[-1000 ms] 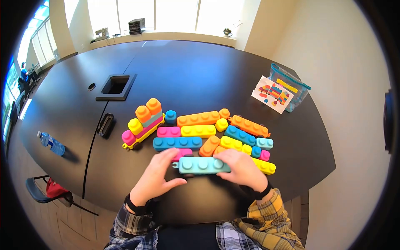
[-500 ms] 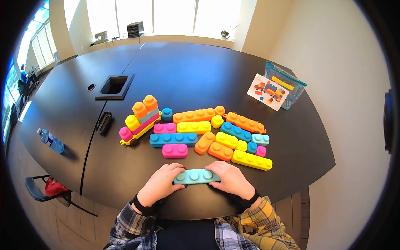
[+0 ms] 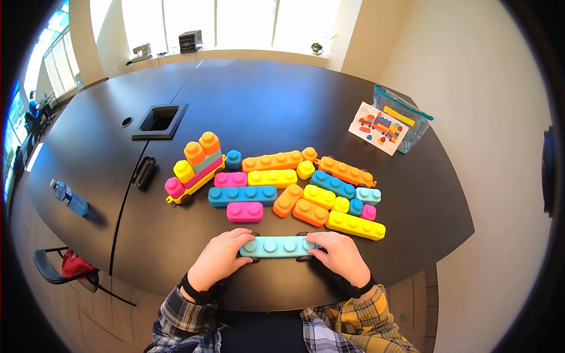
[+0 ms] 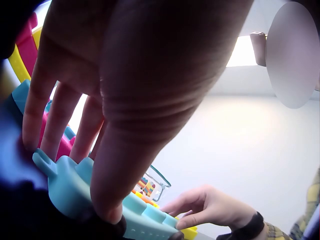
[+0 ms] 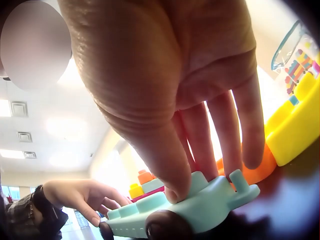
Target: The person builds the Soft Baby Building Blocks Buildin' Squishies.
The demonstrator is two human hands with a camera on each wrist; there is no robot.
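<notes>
With windows [image 3: 242, 25] glaring at 11 o'clock beyond the black table [image 3: 265, 97], turquoise wheeled block [image 3: 278, 247] is at the table's 6 o'clock edge: left hand [image 3: 219, 259] pinching its 9 o'clock end, right hand [image 3: 342, 257] its 3 o'clock end. Vs 1 s ago: pulled back off the pink block [image 3: 245, 212], now uncovered at 11. Stacked car [image 3: 204, 172] between 10 and 11, bottle [image 3: 70, 199] near 10. Card [image 3: 375, 130] partly hides bag [image 3: 418, 132], between 1 and 2.

- Your right hand [image 3: 341, 257] partly hides one end of the light-blue block [image 3: 278, 247].
- Your left hand [image 4: 125, 95] runs off the left wrist view's top.
- The card's [image 3: 376, 126] finer details are too small for you.
</notes>
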